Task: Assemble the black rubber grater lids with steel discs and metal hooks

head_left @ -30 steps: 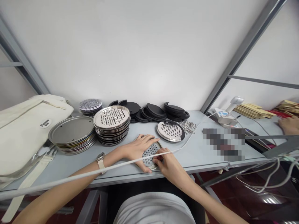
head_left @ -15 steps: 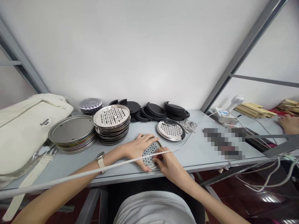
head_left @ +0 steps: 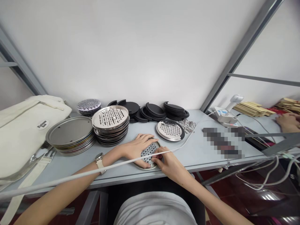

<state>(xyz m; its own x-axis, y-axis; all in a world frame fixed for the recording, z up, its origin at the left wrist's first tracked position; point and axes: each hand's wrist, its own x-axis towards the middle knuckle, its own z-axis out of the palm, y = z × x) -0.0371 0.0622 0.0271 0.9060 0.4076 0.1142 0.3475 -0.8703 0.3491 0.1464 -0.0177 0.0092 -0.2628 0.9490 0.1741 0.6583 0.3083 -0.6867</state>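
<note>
A round metal grater plate (head_left: 149, 153) lies at the table's front edge. My left hand (head_left: 136, 150) rests on its left side with the fingers spread over it, thumb near the lower rim. My right hand (head_left: 163, 158) is at the plate's right side, thumb and fingertips pinched together; what they hold, if anything, is too small to make out. Just behind to the right lies another grater disc (head_left: 170, 130) with a black edge piece, and small metal clips (head_left: 188, 125) are heaped beside it.
Stacks of grater discs (head_left: 110, 118) and flat plates (head_left: 70, 131) stand left, near a cream bag (head_left: 28, 131). Black round holders (head_left: 153, 111) line the wall. A white cable (head_left: 112, 167) crosses over my arms. At the far right is another person's hand (head_left: 288, 122).
My left thumb has moved up and in, onto the plate's lower part. My right hand keeps its pinch at the plate's right side. The view has shifted slightly.
</note>
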